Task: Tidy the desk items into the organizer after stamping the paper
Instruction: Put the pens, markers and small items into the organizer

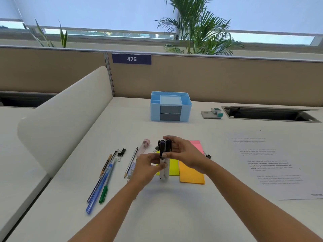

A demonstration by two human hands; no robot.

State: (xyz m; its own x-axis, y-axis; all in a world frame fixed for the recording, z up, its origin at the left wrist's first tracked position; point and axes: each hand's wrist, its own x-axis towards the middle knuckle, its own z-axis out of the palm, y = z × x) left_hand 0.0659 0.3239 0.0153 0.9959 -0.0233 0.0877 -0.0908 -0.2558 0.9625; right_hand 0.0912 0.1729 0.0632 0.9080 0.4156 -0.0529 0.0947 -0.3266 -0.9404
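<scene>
Left hand [146, 165], right hand [186, 154] around markers [162, 147]

We see a beige partition [227, 81] running across the back of the white bench [174, 215], with a dark blue plate reading 475 [131, 59] near its top edge. In front of the partition, towards its left, a curved white divider [70, 109] rises beside the bench. Towards its right, an open cable hatch [269, 114] is sunk into the bench. Behind the partition stand a palm [197, 32] and a spear-leaved plant [63, 35], before a low window strip [120, 34] under pale blinds [104, 11] lit by daylight.
</scene>
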